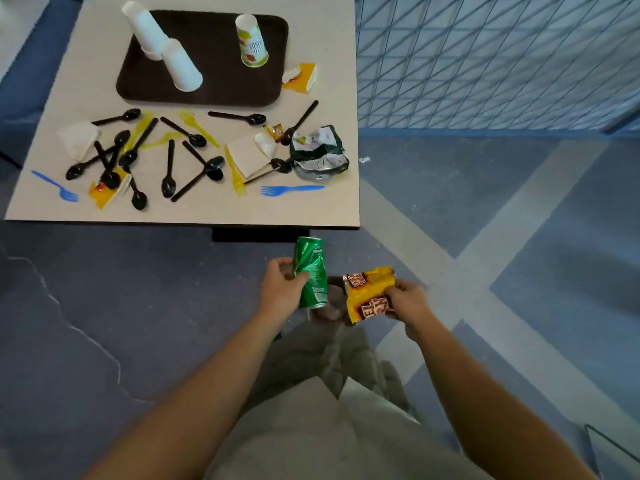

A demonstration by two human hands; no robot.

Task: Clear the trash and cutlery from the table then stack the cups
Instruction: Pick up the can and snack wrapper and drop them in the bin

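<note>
My left hand (281, 289) grips a dented green can (311, 273), held below the table's near edge over the floor. My right hand (408, 301) grips a crumpled yellow snack wrapper (367, 292) just right of the can. On the beige table (214, 211) lie several black plastic spoons (168, 169), yellow forks (197, 124) and two blue forks (291, 189). A crushed dark green bag (318, 152), white napkins (78, 140) and yellow packets (301, 77) are scattered among them. A dark brown tray (221, 93) at the back carries upturned white cups (181, 65) and a printed cup (251, 39).
A blue mesh fence (495, 57) stands to the right of the table. The floor (519, 237) is blue-grey with pale stripes. My legs in grey trousers (311, 393) fill the lower middle.
</note>
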